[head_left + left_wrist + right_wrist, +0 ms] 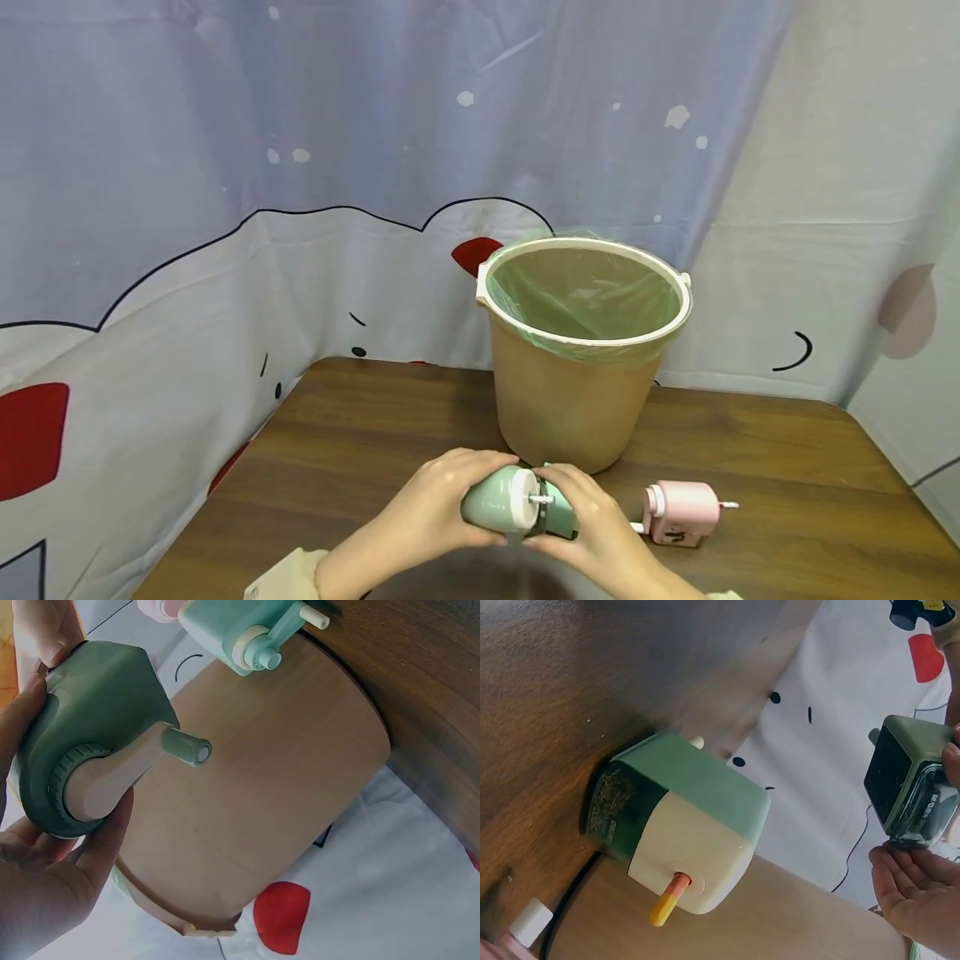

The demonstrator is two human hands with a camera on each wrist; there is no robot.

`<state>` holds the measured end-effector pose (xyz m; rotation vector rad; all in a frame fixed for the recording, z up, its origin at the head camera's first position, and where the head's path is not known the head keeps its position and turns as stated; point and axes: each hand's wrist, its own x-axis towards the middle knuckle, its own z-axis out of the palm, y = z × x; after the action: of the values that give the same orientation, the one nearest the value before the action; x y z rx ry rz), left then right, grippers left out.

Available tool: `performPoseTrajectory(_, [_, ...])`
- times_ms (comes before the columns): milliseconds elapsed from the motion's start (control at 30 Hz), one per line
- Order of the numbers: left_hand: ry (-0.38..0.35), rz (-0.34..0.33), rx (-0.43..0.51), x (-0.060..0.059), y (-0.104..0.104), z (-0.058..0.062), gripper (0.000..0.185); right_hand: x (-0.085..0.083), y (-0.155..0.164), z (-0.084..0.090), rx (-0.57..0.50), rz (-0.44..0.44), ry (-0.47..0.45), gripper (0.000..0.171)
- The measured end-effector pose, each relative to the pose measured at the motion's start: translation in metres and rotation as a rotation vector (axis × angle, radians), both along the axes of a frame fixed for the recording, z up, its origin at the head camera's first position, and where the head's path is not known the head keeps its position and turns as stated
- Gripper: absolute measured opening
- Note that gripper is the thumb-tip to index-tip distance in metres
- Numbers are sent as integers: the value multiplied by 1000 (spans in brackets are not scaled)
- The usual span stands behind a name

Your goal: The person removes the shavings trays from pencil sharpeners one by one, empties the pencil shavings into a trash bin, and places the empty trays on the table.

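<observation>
Dark green sharpener: you have it lifted above the tabletop, on the near side of the bin.
Left hand: yours grips the rounded body, fingers curled and parted about as wide as it.
Right hand: yours holds the other end, thumb and fingers bent around the clear drawer.
Slip risk: smooth, glossy plastic could slide if either grip slackens; the jutting crank could also catch on a finger.
Spill risk: a sudden tug on the drawer could scatter any shavings short of the bin; you cannot tell how full it is.
Knock risk: a low swing of your right hand could tip the paler green sharpener, boxy, with curly shavings behind clear plastic.
Bin: tan, tapered, round-rimmed, with a thin, crinkled green liner.
Pink sharpener: shiny and blocky, right of your right hand.
</observation>
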<state>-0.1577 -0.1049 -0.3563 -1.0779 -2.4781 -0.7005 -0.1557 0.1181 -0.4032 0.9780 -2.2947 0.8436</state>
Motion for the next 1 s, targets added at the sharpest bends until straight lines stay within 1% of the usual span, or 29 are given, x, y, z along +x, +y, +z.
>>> performPoseTrajectory(233, [-25,-39,-3,-2,-1,-2,75,-1,3,0,1,25,-25,63])
performPoseTrajectory(333, [-22,-22,-20,-3,-1,-1,75,-1,4,0,-9,20,-31,63])
performPoseTrajectory(500, [-82,15,-10,-6,-6,-4,74,-3,8,0,-36,31,-21,64])
performPoseTrajectory(600, [-116,33,-1,-5,-8,-7,74,-3,9,-3,-31,40,-24,64])
performPoseTrajectory(833, [-120,44,3,-6,-11,-11,75,-4,9,-6,-31,37,-40,64])
performPoseTrajectory(1000, [-123,50,19,-6,-14,-13,76,-3,10,-6,-42,42,-75,64])
